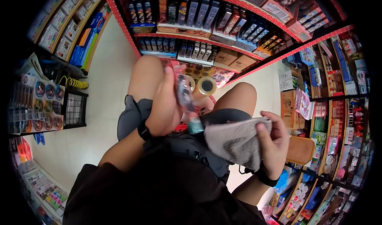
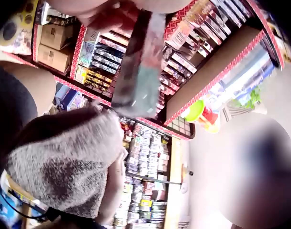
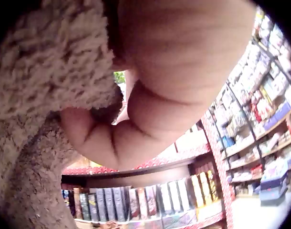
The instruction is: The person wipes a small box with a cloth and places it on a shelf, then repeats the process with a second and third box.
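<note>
My left hand [image 1: 164, 103] grips a long slim box [image 1: 185, 93], red at its upper end and teal at its lower end. The box is blurred, and its printed pictures are unreadable. In the left wrist view the box [image 2: 141, 67] slants downward, its teal end close above the cloth. A grey, dirt-stained cloth [image 1: 234, 141] hangs from my right hand [image 1: 274, 141], pinched between thumb and fingers. Its fuzzy pile fills the left of the right wrist view, where the curled fingers [image 3: 117, 143] hold the cloth [image 3: 45, 62].
Two tape rolls [image 1: 207, 85] stand between the knees, before a red-edged shelf [image 1: 191, 32] of upright boxes. Stocked shelves [image 1: 330, 117] line the right side, with a brown stool [image 1: 300, 150] near them. A black rack [image 1: 75, 108] stands at the left.
</note>
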Demonstrator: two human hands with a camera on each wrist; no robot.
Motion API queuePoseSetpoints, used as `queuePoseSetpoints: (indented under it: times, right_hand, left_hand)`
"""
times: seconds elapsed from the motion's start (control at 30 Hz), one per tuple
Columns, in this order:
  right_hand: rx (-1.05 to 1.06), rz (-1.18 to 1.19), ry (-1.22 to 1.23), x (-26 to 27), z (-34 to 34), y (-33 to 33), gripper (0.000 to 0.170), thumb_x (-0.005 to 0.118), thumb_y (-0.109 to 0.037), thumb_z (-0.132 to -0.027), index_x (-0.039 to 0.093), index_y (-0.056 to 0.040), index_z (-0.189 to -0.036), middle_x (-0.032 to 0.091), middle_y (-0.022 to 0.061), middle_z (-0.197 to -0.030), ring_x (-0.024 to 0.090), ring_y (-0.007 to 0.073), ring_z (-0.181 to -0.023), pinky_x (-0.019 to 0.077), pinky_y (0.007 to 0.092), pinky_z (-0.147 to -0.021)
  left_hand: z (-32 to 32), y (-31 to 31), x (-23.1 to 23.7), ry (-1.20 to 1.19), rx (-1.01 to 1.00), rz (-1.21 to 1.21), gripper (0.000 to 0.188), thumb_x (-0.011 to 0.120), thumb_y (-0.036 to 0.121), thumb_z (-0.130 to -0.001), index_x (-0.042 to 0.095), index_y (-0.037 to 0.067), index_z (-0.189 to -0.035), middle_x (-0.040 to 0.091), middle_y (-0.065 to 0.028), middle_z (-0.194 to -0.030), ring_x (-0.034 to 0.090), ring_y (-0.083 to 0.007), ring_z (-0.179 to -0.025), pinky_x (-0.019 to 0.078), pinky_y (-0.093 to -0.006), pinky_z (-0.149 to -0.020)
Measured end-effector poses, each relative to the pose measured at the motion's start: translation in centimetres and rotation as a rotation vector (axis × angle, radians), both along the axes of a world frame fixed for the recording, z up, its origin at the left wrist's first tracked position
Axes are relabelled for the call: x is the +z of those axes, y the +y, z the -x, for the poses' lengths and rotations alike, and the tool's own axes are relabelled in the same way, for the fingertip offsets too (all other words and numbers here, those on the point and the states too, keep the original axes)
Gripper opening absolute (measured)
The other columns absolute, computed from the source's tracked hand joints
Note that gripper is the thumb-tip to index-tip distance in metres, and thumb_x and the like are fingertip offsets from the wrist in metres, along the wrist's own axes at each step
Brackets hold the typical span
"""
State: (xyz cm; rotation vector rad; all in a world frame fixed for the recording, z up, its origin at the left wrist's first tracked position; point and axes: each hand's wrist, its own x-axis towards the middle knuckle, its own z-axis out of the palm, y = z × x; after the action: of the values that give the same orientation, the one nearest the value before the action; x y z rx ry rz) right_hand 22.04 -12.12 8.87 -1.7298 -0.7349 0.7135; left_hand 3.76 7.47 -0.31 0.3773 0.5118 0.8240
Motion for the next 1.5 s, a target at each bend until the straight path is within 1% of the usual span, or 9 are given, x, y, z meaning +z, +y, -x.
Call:
queuePoseSetpoints:
  times: [0.3,0.37,0.5,0.6,0.67,0.7,0.77,1.0,1.5]
  right_hand:
    - [-0.049,-0.202,-0.138,-0.9,4.6,4.2,0.015,0.058,-0.017,-0.108,0.052,-0.0066,-0.117,0.05,-0.0037,-0.095,0.043,0.0041,-0.084,0.0399,0.0208,-0.077]
    - [0.064,-0.227,-0.304,-2.9,5.6,5.8,0.016,0.056,-0.018,-0.108,0.05,-0.0058,-0.118,0.054,-0.0014,-0.1,0.046,0.0048,-0.088,0.0415,0.0212,-0.078]
    - [0.208,-0.206,-0.409,-5.0,7.5,8.0,0.026,0.072,-0.011,-0.094,0.058,0.0006,-0.112,0.062,0.015,-0.102,0.063,0.0285,-0.094,0.0498,0.0339,-0.086]
    - [0.228,-0.165,-0.291,-5.6,8.5,8.0,0.025,0.074,-0.009,-0.092,0.059,-0.0005,-0.11,0.064,0.0171,-0.097,0.065,0.0314,-0.087,0.0512,0.0354,-0.079]
    - [0.302,-0.171,-0.322,-5.9,8.8,8.0,0.025,0.075,-0.007,-0.091,0.059,-0.0006,-0.109,0.065,0.0181,-0.095,0.066,0.0339,-0.083,0.0519,0.0366,-0.075]
    - [0.364,-0.185,-0.381,-6.0,8.9,7.9,0.022,0.073,-0.006,-0.092,0.06,-0.0005,-0.109,0.066,0.0111,-0.094,0.062,0.0169,-0.084,0.0498,0.0291,-0.077]
    - [0.461,-0.166,-0.281,-5.9,9.0,7.4,0.027,0.075,-0.007,-0.09,0.058,-0.0016,-0.109,0.065,0.0194,-0.097,0.066,0.0375,-0.087,0.052,0.0373,-0.076]
    - [0.707,-0.125,-0.165,-6.1,8.7,5.5,0.024,0.072,-0.005,-0.092,0.058,-0.0027,-0.111,0.061,0.0155,-0.097,0.064,0.0372,-0.088,0.0512,0.038,-0.078]
    - [0.116,-0.175,-0.336,-8.4,5.1,8.3,0.021,0.073,-0.008,-0.093,0.061,0.0007,-0.108,0.066,0.0183,-0.1,0.067,0.0349,-0.089,0.0522,0.0372,-0.079]
  left_hand:
    - [0.3,-3.9,-0.2,0.167,-0.192,-0.112,0.048,0.044,0.046,-0.111,0.058,0.004,-0.13,0.061,0.0017,-0.093,0.053,-0.0051,-0.067,0.0442,-0.0221,-0.058]
    - [-0.7,-5.6,-1.1,0.118,-0.13,-0.276,0.04,0.05,0.023,-0.112,0.056,-0.002,-0.142,0.065,-0.0039,-0.128,0.061,-0.0074,-0.11,0.05,-0.0241,-0.094]
    - [0.1,-7.1,-1.7,0.11,-0.114,-0.352,0.039,0.044,0.022,-0.113,0.055,-0.002,-0.142,0.065,-0.0057,-0.13,0.061,-0.0098,-0.116,0.0491,-0.0263,-0.099]
    - [0.8,-6.0,-1.9,0.125,-0.089,-0.29,0.043,0.046,0.019,-0.113,0.05,-0.005,-0.148,0.061,-0.0065,-0.137,0.057,-0.0094,-0.122,0.0453,-0.0268,-0.105]
    - [0.7,-5.0,-1.8,0.103,-0.074,-0.174,0.045,0.047,0.023,-0.113,0.05,-0.003,-0.148,0.062,-0.0066,-0.136,0.058,-0.0094,-0.12,0.046,-0.0267,-0.104]
    - [0.5,-4.4,-1.6,0.09,-0.066,-0.116,0.046,0.047,0.025,-0.113,0.05,-0.002,-0.149,0.062,-0.0067,-0.135,0.059,-0.0095,-0.119,0.0464,-0.0266,-0.103]
    - [0.2,-3.5,-1.0,0.101,-0.039,-0.106,0.048,0.047,0.033,-0.112,0.05,0.002,-0.149,0.065,-0.0057,-0.128,0.062,-0.0096,-0.112,0.0497,-0.0272,-0.098]
    - [-0.6,-1.3,-3.1,0.019,-0.041,0.027,0.037,0.044,0.034,-0.113,0.053,0.01,-0.139,0.066,-0.0039,-0.113,0.065,-0.0095,-0.086,0.0552,-0.0258,-0.074]
    - [-1.3,-4.3,-3.2,0.177,-0.293,-0.26,0.047,0.036,0.016,-0.11,0.038,-0.002,-0.153,0.053,-0.012,-0.146,0.048,-0.0178,-0.137,0.0347,-0.0318,-0.116]
